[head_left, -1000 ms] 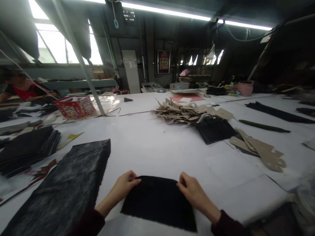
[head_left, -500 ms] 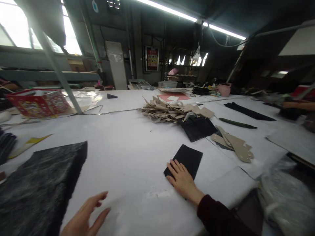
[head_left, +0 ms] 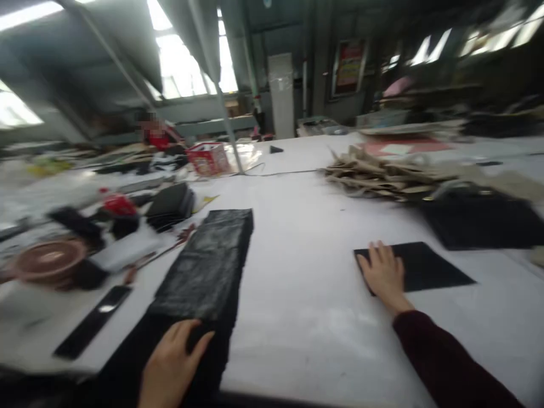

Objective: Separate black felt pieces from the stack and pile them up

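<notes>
My right hand [head_left: 385, 277] lies with fingers spread on the left part of a flat black fabric-like piece [head_left: 431, 269] on the white tabletop [head_left: 297, 317]. On the left, my left hand [head_left: 174, 360] is at the near part of a long stack of dark sheets [head_left: 199, 266], whose top looks mottled grey. Its thumb and forefinger are curved and apart, with only black showing between them. Whether those fingers touch the stack I cannot tell.
A black handbag-like piece with a handle [head_left: 484, 221] and a heap of beige strips [head_left: 378, 175] lie farther back at right. At left are a brown round container [head_left: 49, 260], a dark flat bar [head_left: 93, 323] and a red patterned box [head_left: 208, 158]. Another person [head_left: 157, 133] is far back.
The view has swung left, bringing more of the left side into sight. My left hand has moved from above the white tabletop to the dark stack. My right hand stays on the black piece.
</notes>
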Available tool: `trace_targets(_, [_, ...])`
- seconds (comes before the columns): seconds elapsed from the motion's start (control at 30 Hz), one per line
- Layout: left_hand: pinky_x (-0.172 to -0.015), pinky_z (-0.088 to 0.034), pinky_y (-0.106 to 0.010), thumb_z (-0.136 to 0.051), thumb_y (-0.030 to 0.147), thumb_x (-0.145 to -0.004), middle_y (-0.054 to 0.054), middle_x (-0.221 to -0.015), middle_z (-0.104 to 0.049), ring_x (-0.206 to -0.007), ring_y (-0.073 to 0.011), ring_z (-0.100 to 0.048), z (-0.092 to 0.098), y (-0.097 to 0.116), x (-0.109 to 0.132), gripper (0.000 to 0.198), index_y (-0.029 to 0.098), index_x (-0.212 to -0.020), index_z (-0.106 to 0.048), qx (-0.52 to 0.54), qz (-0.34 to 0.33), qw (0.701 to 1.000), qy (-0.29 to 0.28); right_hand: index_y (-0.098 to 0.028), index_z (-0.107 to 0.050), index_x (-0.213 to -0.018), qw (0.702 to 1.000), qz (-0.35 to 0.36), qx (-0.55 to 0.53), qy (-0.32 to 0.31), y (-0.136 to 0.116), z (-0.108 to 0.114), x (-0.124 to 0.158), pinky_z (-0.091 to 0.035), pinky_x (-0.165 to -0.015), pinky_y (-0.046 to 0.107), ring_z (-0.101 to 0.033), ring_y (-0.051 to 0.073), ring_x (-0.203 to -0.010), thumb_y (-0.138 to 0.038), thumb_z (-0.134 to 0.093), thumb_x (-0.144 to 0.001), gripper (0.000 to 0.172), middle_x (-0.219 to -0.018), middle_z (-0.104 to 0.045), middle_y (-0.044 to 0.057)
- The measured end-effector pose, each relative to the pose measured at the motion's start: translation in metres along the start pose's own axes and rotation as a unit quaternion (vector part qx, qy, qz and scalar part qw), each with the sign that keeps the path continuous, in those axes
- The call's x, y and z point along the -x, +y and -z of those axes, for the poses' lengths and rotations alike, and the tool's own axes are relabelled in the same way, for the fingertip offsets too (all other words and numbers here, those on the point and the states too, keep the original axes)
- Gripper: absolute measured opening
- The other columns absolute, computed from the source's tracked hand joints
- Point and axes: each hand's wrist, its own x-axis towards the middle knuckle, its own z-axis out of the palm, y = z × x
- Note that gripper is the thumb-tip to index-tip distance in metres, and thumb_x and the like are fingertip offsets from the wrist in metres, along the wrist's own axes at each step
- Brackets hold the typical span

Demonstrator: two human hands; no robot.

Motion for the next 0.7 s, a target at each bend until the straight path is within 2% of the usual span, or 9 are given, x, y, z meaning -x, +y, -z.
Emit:
trace_targets(0.07, [-0.075, -0.051, -0.029, -0.057, 0.044, -0.089, -0.003, -0.099, -0.068, -0.088, -0.0215, -0.067, 0.009, -0.007, 0.006, 0.023, 0.025, -0.097, -0.066, -0.028, 0.011, 0.997, -0.065, -0.009, -0.047, -0.14, 0.996, 0.041, -0.049, 0.059, -0.007, -0.022, 0.001, -0.022, -0.111, 0.059, -0.03, 0.035, -0.141, -0.055, -0.021, -0.098, 0.067, -0.151, -0.037, 0.019])
trace_targets(0.13, [-0.079, -0.05, -0.028, -0.059, 0.034, -0.089, -0.003, -0.1, -0.068, -0.092, -0.0201, -0.066, 0.009, -0.007, 0.004, 0.016, 0.024, -0.099, -0.066, -0.041, 0.034, 0.993, -0.107, -0.015, -0.055, -0.132, 0.983, 0.13, -0.118, 0.058, -0.023, -0.042, 0.01, -0.027, -0.111, 0.057, -0.04, 0.034, -0.135, -0.063, -0.024, -0.095, 0.068, -0.145, -0.046, 0.016])
trace_targets(0.2, [-0.079, -0.048, -0.027, -0.061, 0.028, -0.088, -0.003, -0.098, -0.067, -0.09, -0.0191, -0.065, 0.005, -0.003, 0.001, 0.013, 0.023, -0.099, -0.066, -0.049, 0.056, 0.987, -0.139, -0.018, -0.061, -0.123, 0.958, 0.201, -0.201, 0.031, -0.049, -0.051, 0.029, -0.034, -0.108, 0.054, -0.051, 0.032, -0.125, -0.064, -0.034, -0.094, 0.061, -0.135, -0.057, 0.013])
trace_targets(0.27, [-0.077, -0.046, -0.026, -0.061, 0.025, -0.088, -0.003, -0.094, -0.066, -0.087, -0.0185, -0.064, 0.001, 0.001, 0.0, 0.008, 0.022, -0.094, -0.067, -0.055, 0.066, 0.983, -0.165, -0.02, -0.064, -0.117, 0.931, 0.234, -0.279, -0.017, -0.082, -0.048, 0.054, -0.042, -0.105, 0.05, -0.058, 0.03, -0.117, -0.06, -0.043, -0.093, 0.051, -0.125, -0.064, 0.011])
trace_targets(0.33, [-0.075, -0.045, -0.026, -0.06, 0.022, -0.089, -0.003, -0.09, -0.065, -0.085, -0.0185, -0.063, -0.001, 0.001, 0.0, 0.007, 0.021, -0.087, -0.067, -0.06, 0.058, 0.98, -0.182, -0.021, -0.066, -0.113, 0.908, 0.236, -0.337, -0.078, -0.118, -0.04, 0.079, -0.047, -0.1, 0.047, -0.061, 0.028, -0.111, -0.054, -0.048, -0.093, 0.042, -0.12, -0.066, 0.01])
trace_targets(0.43, [-0.073, -0.044, -0.028, -0.052, 0.016, -0.091, -0.005, -0.087, -0.064, -0.084, -0.0193, -0.061, -0.005, -0.004, 0.002, 0.015, 0.019, -0.082, -0.064, -0.067, 0.025, 0.981, -0.182, -0.023, -0.068, -0.109, 0.875, 0.228, -0.394, -0.164, -0.167, -0.025, 0.11, -0.051, -0.096, 0.045, -0.063, 0.027, -0.108, -0.046, -0.049, -0.095, 0.033, -0.116, -0.067, 0.01])
trace_targets(0.5, [-0.072, -0.043, -0.028, -0.048, 0.012, -0.09, -0.005, -0.085, -0.063, -0.083, -0.0197, -0.06, -0.007, -0.007, 0.003, 0.018, 0.019, -0.081, -0.062, -0.073, 0.006, 0.983, -0.17, -0.024, -0.067, -0.11, 0.844, 0.248, -0.427, -0.212, -0.197, -0.015, 0.125, -0.052, -0.096, 0.043, -0.062, 0.026, -0.108, -0.041, -0.048, -0.096, 0.029, -0.116, -0.067, 0.01])
trace_targets(0.63, [-0.072, -0.043, -0.029, -0.046, 0.01, -0.088, -0.005, -0.082, -0.062, -0.081, -0.0194, -0.058, -0.009, -0.014, 0.003, 0.018, 0.019, -0.079, -0.059, -0.032, 0.011, 0.989, -0.145, -0.023, -0.065, -0.114, 0.776, 0.354, -0.449, -0.268, -0.249, -0.001, 0.142, -0.051, -0.095, 0.04, -0.06, 0.023, -0.108, -0.026, -0.045, -0.097, 0.026, -0.117, -0.065, 0.009])
trace_targets(0.7, [-0.074, -0.044, -0.029, -0.045, 0.01, -0.087, -0.005, -0.083, -0.061, -0.081, -0.0189, -0.059, -0.007, -0.018, 0.002, 0.018, 0.019, -0.079, -0.058, 0.024, 0.024, 0.99, -0.138, -0.022, -0.064, -0.116, 0.762, 0.41, -0.421, -0.273, -0.27, -0.001, 0.145, -0.05, -0.093, 0.04, -0.058, 0.023, -0.106, -0.018, -0.045, -0.096, 0.028, -0.118, -0.064, 0.008])
